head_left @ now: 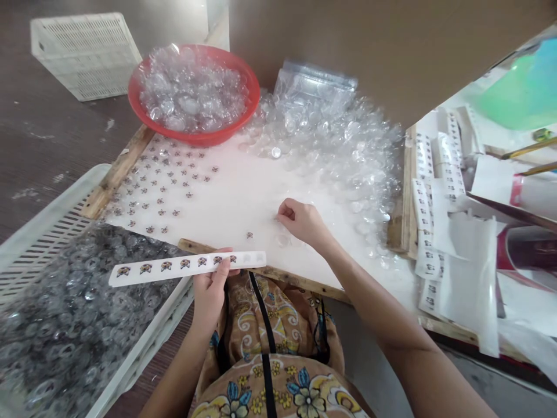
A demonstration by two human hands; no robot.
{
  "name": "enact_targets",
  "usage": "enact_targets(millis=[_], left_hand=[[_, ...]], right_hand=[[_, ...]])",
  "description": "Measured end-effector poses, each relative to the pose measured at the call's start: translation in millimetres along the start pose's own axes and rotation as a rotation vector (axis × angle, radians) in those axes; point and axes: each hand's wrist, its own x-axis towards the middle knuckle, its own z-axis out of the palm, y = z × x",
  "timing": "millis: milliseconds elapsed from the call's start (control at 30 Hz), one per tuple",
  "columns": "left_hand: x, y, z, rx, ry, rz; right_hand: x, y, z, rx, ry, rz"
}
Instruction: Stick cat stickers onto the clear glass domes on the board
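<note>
My left hand (212,284) grips a white sticker strip (174,267) near its right end, thumb on top. A row of small animal-face stickers runs along the strip, and its right end has bare spots. Over the white tabletop (243,186), my right hand (303,222) is closed in a pinch; what sits between its fingertips is too small to make out. Just below it lies a clear round plastic piece (284,239). A single animal-face sticker (249,235) lies to its left. Many more such stickers (163,188) are spread over the table's left side, seemingly on clear pieces.
A red basin (195,138) heaped with clear plastic pieces stands at the back left. Loose clear pieces (339,145) pile up at the right. A crate (100,174) of dark-looking pieces is at lower left; another white crate (85,55) stands behind. Sticker strips (424,215) lie far right.
</note>
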Motion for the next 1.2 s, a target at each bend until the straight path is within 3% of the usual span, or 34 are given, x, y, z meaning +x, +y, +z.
enact_targets(millis=[333,500,633,800,1067,1200], left_hand=[[1.9,-3.8,-1.8,0.02,-0.007,0.008],[1.1,-2.5,-2.9,0.024,-0.026,0.0],[0.3,0.9,0.0,0.033,-0.055,0.006],[-0.8,1.0,3.3,-0.01,-0.108,0.001],[1.1,-4.6,6.2,-0.169,-0.152,-0.061],[3.8,-7.3,9.3,-0.172,-0.119,-0.068]], right_hand=[[-1.8,-20.4,29.1,-0.234,-0.028,-0.117],[-9.0,-36.1,26.5,-0.246,-0.033,-0.208],[-24.1,-50.1,23.6,-0.05,-0.034,-0.281],[-46.5,-64.1,33.9,0.243,-0.222,-0.341],[-64.9,-59.1,43.0,0.102,-0.059,-0.394],[-51.3,-55.6,27.3,0.283,-0.013,-0.366]])
